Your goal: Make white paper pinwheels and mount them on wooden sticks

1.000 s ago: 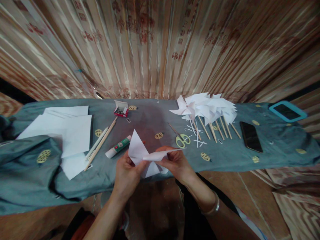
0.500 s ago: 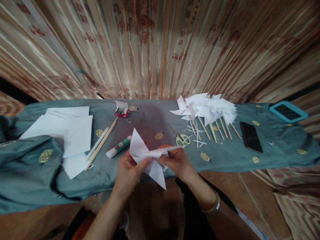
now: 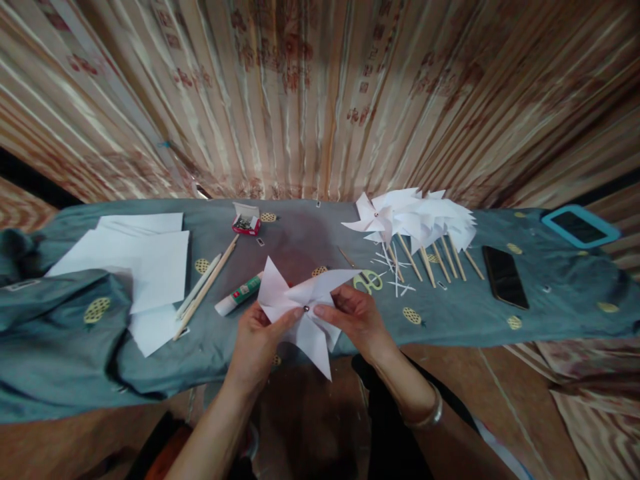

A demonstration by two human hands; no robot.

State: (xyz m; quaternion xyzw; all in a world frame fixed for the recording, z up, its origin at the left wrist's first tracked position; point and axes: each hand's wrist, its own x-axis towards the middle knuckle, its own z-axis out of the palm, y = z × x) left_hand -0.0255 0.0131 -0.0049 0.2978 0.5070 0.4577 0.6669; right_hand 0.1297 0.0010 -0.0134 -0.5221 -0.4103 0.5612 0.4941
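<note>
Left hand (image 3: 257, 341) is raised palm-up from below, with the forearm coming up from bottom left. Its thumb is pressed on the front of the pinwheel (image 3: 314, 337) and its fingers are curled behind, closed on the paper. Right hand (image 3: 356, 320) is brought in from the right, wrist bent, with a bangle (image 3: 430, 417) on the wrist. Its thumb and forefinger are pinched on the pinwheel just beside the pin (image 3: 306, 309). The pinwheel is held between both sets of fingertips, above the near edge of the cloth (image 3: 60, 347).

Counted:
- One held pinwheel and one pin.
- One glue stick (image 3: 239, 293), just left of the left fingers.
- Two sticks (image 3: 205, 287), further left.
- Several overlapping sheets (image 3: 145, 267), well left.
- One pin box (image 3: 245, 223), beyond the left fingers.
- One pair of scissors (image 3: 367, 280), just beyond the right fingers and partly hidden by a paper blade.
- One pile of finished pinwheels (image 3: 420, 220), beyond and right, with about six handles showing; the exact number cannot be told.
- One phone (image 3: 504, 277), well right.
- One blue-cased device (image 3: 580, 227), at far right.

Paper strips (image 3: 395, 267) lie near the scissors.
</note>
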